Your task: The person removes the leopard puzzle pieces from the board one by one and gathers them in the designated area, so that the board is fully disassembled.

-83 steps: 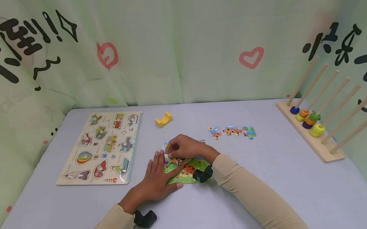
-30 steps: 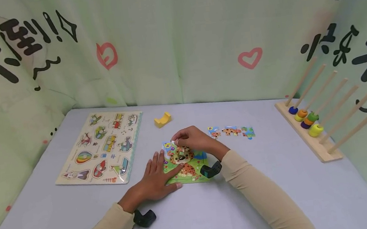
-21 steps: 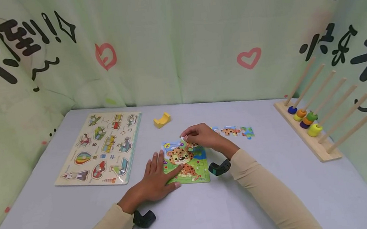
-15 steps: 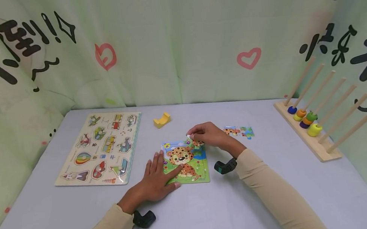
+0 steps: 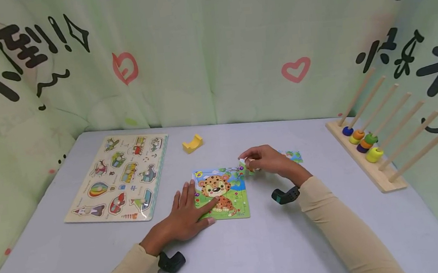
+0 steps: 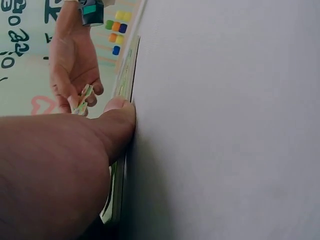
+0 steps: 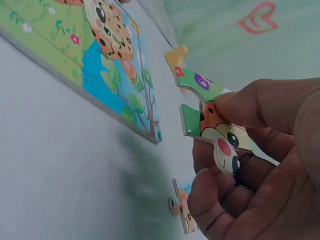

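My left hand (image 5: 185, 212) lies spread over the left part of a square puzzle board (image 5: 237, 202) with a leopard picture. Its thumb (image 6: 117, 112) presses near the board's edge in the left wrist view. Just past the board's upper right corner, my right hand (image 5: 266, 160) pinches a jigsaw piece (image 7: 212, 120) between thumb and fingers, above the table. Green, orange and part of an animal's face with a pink nose are printed on this piece. Behind the right hand, other loose puzzle pieces (image 5: 294, 156) lie on the table, partly hidden by it.
A larger picture board (image 5: 116, 179) with vehicle shapes lies at the left. At the back rests a yellow curved block (image 5: 193, 144). A wooden rack (image 5: 394, 183) with upright pegs and coloured beads stands at the right. A printed curtain (image 5: 210, 56) hangs behind the table.
With the jigsaw piece in its fingers, my right hand has travelled from the board's upper left across to beyond its upper right corner. My left hand has stayed in place.
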Available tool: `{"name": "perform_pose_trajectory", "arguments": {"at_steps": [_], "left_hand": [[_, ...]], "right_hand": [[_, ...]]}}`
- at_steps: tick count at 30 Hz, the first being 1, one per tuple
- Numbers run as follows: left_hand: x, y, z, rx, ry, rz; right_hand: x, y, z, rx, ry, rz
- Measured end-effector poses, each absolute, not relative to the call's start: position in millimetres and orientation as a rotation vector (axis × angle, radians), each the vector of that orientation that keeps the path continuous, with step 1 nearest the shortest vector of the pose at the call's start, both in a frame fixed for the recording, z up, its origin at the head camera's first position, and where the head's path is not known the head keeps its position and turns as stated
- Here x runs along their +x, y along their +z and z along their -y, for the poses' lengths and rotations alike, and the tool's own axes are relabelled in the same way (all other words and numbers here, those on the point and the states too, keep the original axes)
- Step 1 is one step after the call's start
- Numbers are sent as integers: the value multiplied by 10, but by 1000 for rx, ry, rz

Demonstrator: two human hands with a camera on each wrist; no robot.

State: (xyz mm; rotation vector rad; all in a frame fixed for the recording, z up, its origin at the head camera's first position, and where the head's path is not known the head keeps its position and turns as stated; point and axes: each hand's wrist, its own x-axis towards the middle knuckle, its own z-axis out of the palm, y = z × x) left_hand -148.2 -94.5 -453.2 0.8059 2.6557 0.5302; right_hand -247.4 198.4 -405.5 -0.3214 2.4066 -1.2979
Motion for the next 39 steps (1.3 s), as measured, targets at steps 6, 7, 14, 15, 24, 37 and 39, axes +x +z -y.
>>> {"name": "perform_pose_trajectory", "arguments": {"at_steps": [6,7,14,15,24,37,39], "left_hand": [[-1471,-4530,934,798,558,-2641],[-1468,-4527,927,799,561,-2638],[-1442,-4501,895,807,569,-2627],[-1440,-4498,893,809,571,-2627],[-1464,-4468,842,959,674,-2593],[-1488,-4496,740,981,633,-2570],[-1487,-4506,730,979,628,-2569]], "right_hand": [[-2486,-4151,-2145,-302,-1273,-2429],[-2483,-4156,-2166,-298,-1262,-2440],[-2482,-4172,-2279,-327,-1224,-2467],[-2483,-4173,-2288,-334,-1224,-2462],[-2490,-4196,-2293,-433,-1117,-2526],[-2476,-4199,-2265,-458,-1036,-2587],[-2467,-4200,-2265,-455,-1006,-2614]]}}
